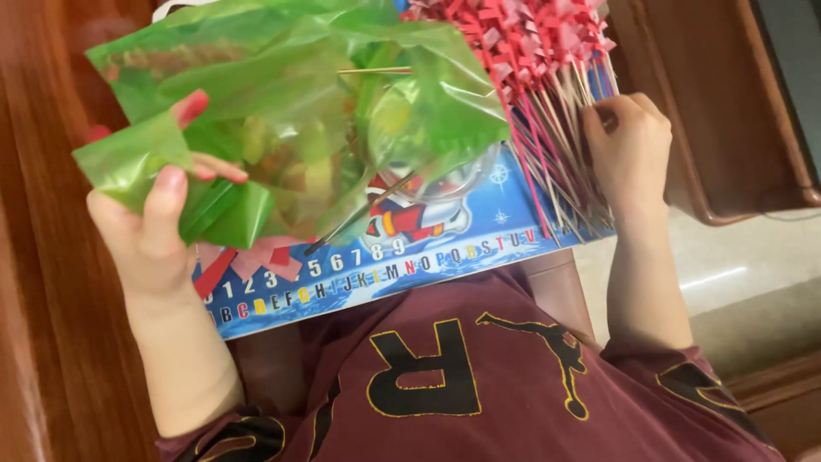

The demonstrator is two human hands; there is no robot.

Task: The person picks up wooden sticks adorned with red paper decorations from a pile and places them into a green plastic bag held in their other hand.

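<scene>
Dark reddish wood panelling runs along both sides here, with a pale stone-like ledge at about four o'clock, and the person sits with a blue board [445,261] across the lap.

The green plastic bag [282,111] is held up over the board, filling the area from ten to one o'clock. The left hand [150,227] is closed on its lower corner at about nine o'clock, thumb pressed over a bunched fold. Through the film, yellowish and reddish bits show, too blurred to name, and a thin stick [363,214] pokes out of the bag's lower edge toward six o'clock.

At two o'clock the right hand [629,141] is curled against a thick bundle of wooden sticks [547,128] tipped with pink-red paper tassels [530,38], its fingers pinching among the shafts. Whether it has one stick singled out, I cannot tell.

To my eye, the step in hand is drawing a stick from the bundle while the bag is kept up; the next move would call for separating one shaft cleanly from its neighbours without spilling the rest.

The board is rectangular, with a cartoon figure in red and white in the middle and rows of coloured characters along its near edge. Pink paper scraps [256,257] lie on it at seven o'clock.
</scene>
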